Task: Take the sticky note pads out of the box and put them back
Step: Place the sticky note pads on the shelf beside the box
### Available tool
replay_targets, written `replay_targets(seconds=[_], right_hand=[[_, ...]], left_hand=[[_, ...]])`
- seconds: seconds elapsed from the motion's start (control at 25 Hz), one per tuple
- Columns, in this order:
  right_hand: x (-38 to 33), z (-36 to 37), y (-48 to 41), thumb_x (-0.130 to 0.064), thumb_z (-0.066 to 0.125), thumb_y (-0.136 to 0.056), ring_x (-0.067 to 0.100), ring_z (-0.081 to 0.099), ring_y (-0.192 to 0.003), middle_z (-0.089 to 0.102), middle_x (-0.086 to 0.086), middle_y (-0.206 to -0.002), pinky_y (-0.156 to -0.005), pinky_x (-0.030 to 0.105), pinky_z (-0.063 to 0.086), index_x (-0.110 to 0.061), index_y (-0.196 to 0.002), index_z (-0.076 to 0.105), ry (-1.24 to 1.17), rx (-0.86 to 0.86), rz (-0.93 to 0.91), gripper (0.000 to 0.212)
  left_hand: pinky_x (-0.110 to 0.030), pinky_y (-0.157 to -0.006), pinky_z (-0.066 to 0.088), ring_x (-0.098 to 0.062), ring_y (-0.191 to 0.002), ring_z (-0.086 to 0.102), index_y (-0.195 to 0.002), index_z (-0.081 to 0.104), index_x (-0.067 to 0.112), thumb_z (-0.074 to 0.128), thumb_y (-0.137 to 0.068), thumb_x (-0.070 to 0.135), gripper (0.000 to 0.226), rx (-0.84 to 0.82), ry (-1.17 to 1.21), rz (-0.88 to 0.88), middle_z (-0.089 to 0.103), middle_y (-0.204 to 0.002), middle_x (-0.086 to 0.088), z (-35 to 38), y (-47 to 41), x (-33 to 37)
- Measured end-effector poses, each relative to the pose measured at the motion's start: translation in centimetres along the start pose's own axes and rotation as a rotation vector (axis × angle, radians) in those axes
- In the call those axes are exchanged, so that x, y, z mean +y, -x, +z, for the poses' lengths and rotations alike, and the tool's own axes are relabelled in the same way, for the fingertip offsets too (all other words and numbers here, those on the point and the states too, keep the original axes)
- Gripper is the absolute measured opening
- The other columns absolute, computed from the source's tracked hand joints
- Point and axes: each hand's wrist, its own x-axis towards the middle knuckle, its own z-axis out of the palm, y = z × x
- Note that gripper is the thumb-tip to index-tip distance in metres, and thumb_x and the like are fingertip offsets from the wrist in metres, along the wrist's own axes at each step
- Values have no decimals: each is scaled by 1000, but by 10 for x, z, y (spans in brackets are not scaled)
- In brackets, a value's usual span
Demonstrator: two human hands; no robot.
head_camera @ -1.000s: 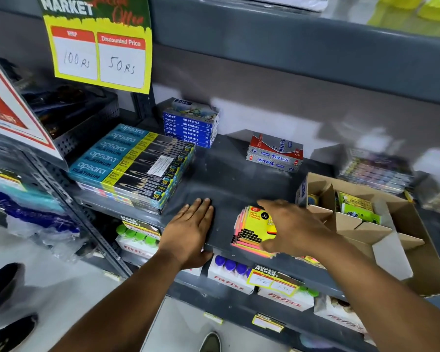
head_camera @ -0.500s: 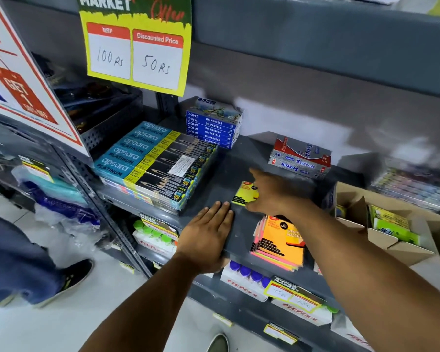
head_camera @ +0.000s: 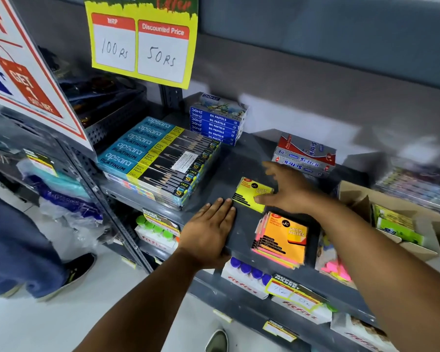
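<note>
On the grey shelf (head_camera: 239, 161) a yellow sticky note pad (head_camera: 249, 193) lies flat, a little in from the front edge and about midway along its visible length. The right hand (head_camera: 287, 191) is spread open over the pad's right side, fingers apart, the thumb just at the pad's near right corner; whether the hand touches the pad cannot be told. The left hand (head_camera: 208, 229) lies flat, palm down, fingers together, on the front edge of the shelf, its fingertips just beside the yellow pad's near left corner. To the right of that hand, at the front edge, sits a stack of sticky note pads (head_camera: 281, 240) with an orange one on top and pink ones beneath. Further right stands an open cardboard box (head_camera: 361, 199) with more green and yellow pads (head_camera: 394, 222) inside. Pencil boxes (head_camera: 160, 158) occupy the shelf's left end, oil pastel boxes (head_camera: 217, 123) the back.
</note>
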Motion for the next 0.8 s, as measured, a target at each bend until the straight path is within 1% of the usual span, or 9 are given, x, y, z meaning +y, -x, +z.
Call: replay_targets(seconds=[0.08, 0.16, 0.28, 0.36, 0.44, 0.56, 0.6, 0.72, 0.8], right_hand=[[5, -16, 31, -46, 82, -65, 17, 49, -119, 51, 2, -138, -96, 33, 41, -25, -145, 30, 23, -62, -19, 97], [7, -24, 63, -56, 80, -61, 15, 49, -120, 50, -1, -139, -98, 33, 41, -28, -145, 29, 130, -158, -6, 102], [3, -18, 95, -66, 76, -55, 22, 43, -127, 45, 1, -144, -101, 35, 38, -30, -145, 25, 391, -194, -27, 110], [0, -10, 103, -64, 76, -57, 25, 42, -126, 45, 1, -143, -100, 36, 35, -30, -146, 22, 487, -168, -47, 108], [0, -7, 106, -56, 76, -63, 24, 43, -125, 46, 0, -142, -97, 34, 36, -30, -146, 21, 476, -133, -38, 103], [1, -6, 105, -47, 77, -64, 22, 44, -124, 44, -1, -142, -94, 33, 39, -30, -146, 21, 409, -132, -9, 100], [1, -7, 104, -47, 77, -64, 21, 43, -124, 43, -1, -143, -94, 33, 39, -31, -146, 21, 400, -146, -4, 101], [5, -22, 92, -44, 80, -62, 20, 43, -126, 41, -1, -147, -97, 32, 41, -31, -147, 17, 321, -158, 37, 107], [12, -36, 76, -42, 81, -62, 21, 40, -129, 38, 1, -149, -99, 32, 39, -29, -148, 15, 310, -126, 67, 110]], left_hand=[[-41, -116, 8, -30, -144, 15, -148, 21, 9, 62, -68, 54, 101, -3, -3, -8, 20, -156, -15, -1, -1, 0], [-40, -116, 8, -30, -144, 16, -148, 20, 8, 63, -66, 55, 103, -9, -20, -16, 20, -157, -15, -1, -1, 1], [-43, -115, 15, -33, -142, 23, -145, 27, 3, 63, -61, 47, 101, -7, -43, -12, 26, -154, -18, -7, -1, 4], [-47, -114, 22, -35, -139, 29, -142, 31, -1, 67, -59, 43, 100, -20, -57, 0, 29, -151, -22, -12, -1, 5], [-45, -114, 22, -35, -139, 28, -142, 29, -2, 70, -62, 40, 99, -34, -83, 15, 25, -152, -23, -14, -1, 3], [-37, -117, 7, -27, -145, 10, -148, 10, 4, 63, -78, 39, 95, -68, -116, 33, 7, -158, -17, -10, -4, -1], [-36, -118, 7, -26, -145, 9, -148, 8, 6, 62, -78, 40, 95, -75, -116, 37, 5, -159, -15, -10, -5, -3], [-39, -116, 16, -27, -143, 19, -147, 19, 7, 65, -70, 43, 98, -60, -113, 58, 17, -157, -14, -15, -3, -8], [-40, -115, 13, -29, -143, 22, -147, 21, 7, 65, -66, 45, 100, -47, -98, 47, 21, -156, -15, -14, -2, -9]])
